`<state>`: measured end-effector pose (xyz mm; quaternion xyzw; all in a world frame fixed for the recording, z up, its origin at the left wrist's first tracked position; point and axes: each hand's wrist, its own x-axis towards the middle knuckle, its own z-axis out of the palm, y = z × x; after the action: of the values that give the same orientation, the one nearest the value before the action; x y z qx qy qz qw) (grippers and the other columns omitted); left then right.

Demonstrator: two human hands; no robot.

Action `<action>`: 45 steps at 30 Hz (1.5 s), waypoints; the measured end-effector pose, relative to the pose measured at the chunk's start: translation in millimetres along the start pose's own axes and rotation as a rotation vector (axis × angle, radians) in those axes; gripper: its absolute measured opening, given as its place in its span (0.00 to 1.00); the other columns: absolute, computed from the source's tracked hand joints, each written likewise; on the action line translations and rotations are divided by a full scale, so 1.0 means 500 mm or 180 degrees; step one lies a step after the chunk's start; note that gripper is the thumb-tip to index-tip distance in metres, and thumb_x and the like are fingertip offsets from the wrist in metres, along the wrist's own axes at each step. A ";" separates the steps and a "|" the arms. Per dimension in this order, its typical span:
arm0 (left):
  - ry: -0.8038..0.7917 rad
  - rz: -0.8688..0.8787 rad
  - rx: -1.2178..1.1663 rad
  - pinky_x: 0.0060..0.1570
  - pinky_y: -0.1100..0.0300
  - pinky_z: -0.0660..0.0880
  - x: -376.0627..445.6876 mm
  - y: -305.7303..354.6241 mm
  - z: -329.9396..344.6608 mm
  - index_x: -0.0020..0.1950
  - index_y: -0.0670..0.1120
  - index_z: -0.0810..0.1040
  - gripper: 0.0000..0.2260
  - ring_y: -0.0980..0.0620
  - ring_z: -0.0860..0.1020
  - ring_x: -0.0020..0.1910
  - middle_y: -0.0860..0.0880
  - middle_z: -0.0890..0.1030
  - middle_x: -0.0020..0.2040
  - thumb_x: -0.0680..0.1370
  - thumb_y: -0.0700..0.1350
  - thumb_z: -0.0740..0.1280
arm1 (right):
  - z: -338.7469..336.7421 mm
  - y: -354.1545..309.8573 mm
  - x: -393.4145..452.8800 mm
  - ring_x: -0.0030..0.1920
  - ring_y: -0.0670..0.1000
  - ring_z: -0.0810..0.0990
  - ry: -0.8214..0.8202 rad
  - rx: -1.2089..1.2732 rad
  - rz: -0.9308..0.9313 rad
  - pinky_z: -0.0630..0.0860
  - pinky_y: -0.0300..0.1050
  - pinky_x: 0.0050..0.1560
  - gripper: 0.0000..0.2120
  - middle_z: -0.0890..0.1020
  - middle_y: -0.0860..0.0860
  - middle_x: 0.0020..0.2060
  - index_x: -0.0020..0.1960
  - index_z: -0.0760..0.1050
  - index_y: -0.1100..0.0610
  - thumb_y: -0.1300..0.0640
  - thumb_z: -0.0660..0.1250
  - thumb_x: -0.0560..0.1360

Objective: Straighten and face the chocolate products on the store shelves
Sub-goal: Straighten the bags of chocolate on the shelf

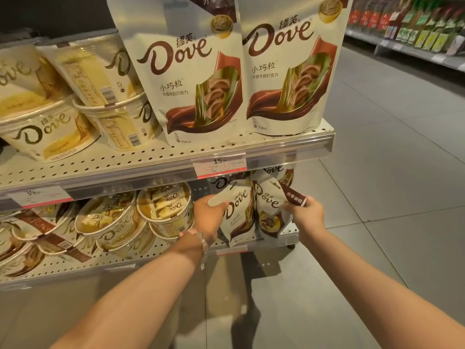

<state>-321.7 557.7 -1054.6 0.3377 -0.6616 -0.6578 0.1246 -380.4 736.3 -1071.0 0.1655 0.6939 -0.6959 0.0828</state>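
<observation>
Both arms reach down to the lower shelf (289,233), a cream perforated metal board at the right end of the unit. The left hand (207,217) curls its fingers over the top left corner of a white Dove chocolate pouch with brown lettering (239,212), holding it upright; a pale beaded bracelet (203,244) hangs at that wrist. The right hand (305,212) pinches the brown top corner of a second white Dove pouch (269,210), which leans to the right, touching the first. More pouches stand behind these two, mostly hidden by the shelf above.

Just left of the left hand, round cream Dove tubs with clear lids (164,207) lie stacked and tipped at odd angles, crowding close to the wrist. Further left sit more tubs, some with brown bands.

The upper shelf (251,144), also perforated cream metal, overhangs the hands and carries a white and red price tag reading 15 (219,165). On it two tall white Dove pouches (193,79) stand side by side facing out, and cream tubs (45,129) are piled to their left, one turned so its barcode shows.

The grey tiled floor (377,172) stretches off to the right, towards a far shelf of red and green packets (407,23).
</observation>
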 end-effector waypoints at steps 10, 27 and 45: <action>-0.0035 -0.0123 0.0308 0.40 0.50 0.81 0.051 0.012 -0.049 0.44 0.46 0.77 0.05 0.46 0.83 0.38 0.43 0.83 0.41 0.76 0.36 0.67 | -0.045 -0.022 0.074 0.55 0.56 0.78 -0.0381 -0.0401 -0.0269 0.77 0.55 0.55 0.14 0.79 0.56 0.54 0.59 0.69 0.58 0.66 0.65 0.75; -0.0173 -0.0589 0.0341 0.54 0.47 0.75 0.033 -0.042 -0.037 0.61 0.40 0.74 0.13 0.42 0.78 0.56 0.42 0.80 0.57 0.77 0.34 0.64 | -0.043 0.034 0.081 0.55 0.57 0.77 -0.0785 -0.0507 0.0466 0.74 0.50 0.50 0.15 0.79 0.58 0.56 0.61 0.72 0.63 0.67 0.64 0.75; 0.0287 -0.0618 -0.0107 0.21 0.65 0.75 0.044 -0.028 -0.019 0.46 0.42 0.74 0.04 0.49 0.80 0.35 0.44 0.82 0.41 0.77 0.36 0.60 | -0.040 0.000 0.133 0.52 0.59 0.79 -0.0667 -0.0729 0.0247 0.77 0.55 0.55 0.15 0.81 0.60 0.51 0.57 0.75 0.66 0.70 0.59 0.72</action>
<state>-328.2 538.0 -1072.8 0.4274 -0.6083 -0.6620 0.0955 -440.2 763.8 -1093.4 0.1082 0.7494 -0.6219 0.1999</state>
